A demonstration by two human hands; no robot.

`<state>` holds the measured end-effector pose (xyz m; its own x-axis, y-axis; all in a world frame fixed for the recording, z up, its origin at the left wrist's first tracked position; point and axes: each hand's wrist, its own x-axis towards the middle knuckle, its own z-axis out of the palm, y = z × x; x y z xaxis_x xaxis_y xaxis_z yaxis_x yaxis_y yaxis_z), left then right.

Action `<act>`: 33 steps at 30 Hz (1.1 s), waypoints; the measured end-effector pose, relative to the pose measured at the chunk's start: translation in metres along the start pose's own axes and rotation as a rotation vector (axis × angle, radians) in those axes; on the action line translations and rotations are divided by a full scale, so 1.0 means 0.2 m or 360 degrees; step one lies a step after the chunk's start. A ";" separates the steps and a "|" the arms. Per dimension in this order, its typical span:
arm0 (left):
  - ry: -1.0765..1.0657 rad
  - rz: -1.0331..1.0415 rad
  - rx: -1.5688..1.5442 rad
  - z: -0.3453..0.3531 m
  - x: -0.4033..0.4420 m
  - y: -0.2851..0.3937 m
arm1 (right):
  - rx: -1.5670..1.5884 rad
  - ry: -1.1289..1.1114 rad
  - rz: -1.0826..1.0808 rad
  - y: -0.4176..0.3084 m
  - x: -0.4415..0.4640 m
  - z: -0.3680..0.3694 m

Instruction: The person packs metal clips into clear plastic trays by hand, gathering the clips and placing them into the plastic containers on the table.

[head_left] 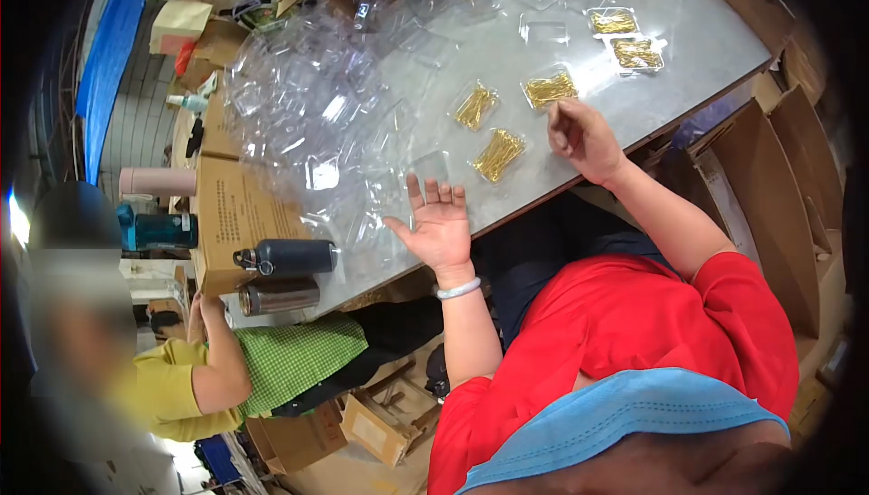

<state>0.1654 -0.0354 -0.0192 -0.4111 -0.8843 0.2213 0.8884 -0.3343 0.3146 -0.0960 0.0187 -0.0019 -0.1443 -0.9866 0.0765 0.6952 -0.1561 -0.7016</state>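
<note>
Palm up and fingers apart, my left hand is held over the table's near edge with nothing in it. My right hand has its fingers curled together just below a clear tray of gold pieces; whether it holds anything is too small to tell. Between the hands lie two more clear trays with gold pieces, one nearer and one farther. Two filled trays, one above the other, rest at the upper right of the grey table.
A big pile of empty clear plastic trays covers the table's left part. A dark bottle and a metal cup stand by a cardboard box. A co-worker in a green checked apron is at the left. Cardboard leans at right.
</note>
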 end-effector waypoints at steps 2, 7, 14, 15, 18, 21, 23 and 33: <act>-0.0039 -0.0005 -0.0014 0.00 0.00 0.00 | -0.0116 -0.0086 -0.0012 0.02 0.00 -0.01; 0.0043 0.0038 -0.0026 0.07 0.01 -0.01 | -0.0720 -0.0177 -0.0052 0.03 -0.07 0.03; -0.0067 0.0013 -0.0084 0.01 0.00 0.00 | 0.0337 -0.0211 0.0131 -0.07 -0.11 0.12; -0.0079 0.0012 -0.0084 0.01 0.00 0.01 | 0.0783 -0.0133 0.0236 -0.13 -0.10 0.18; -0.0111 0.0002 -0.0140 0.02 0.01 0.00 | 0.1687 -0.0670 0.0481 -0.18 -0.04 0.07; -0.0062 0.0017 -0.0162 0.04 0.02 0.01 | 0.1697 -0.0679 0.0481 -0.21 -0.03 0.10; 0.0013 0.0053 -0.0157 0.08 0.02 -0.01 | 0.1350 -0.0409 0.0374 -0.25 -0.02 0.16; -0.0660 -0.0123 -0.0203 -0.15 0.03 0.04 | -0.2561 -0.0051 -0.1001 -0.36 0.15 -0.13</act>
<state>0.1772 -0.0526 -0.0434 -0.5017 -0.6581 0.5614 0.8591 -0.4550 0.2345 -0.1685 0.0010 0.0334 -0.0692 -0.8018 0.5936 -0.8056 -0.3061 -0.5073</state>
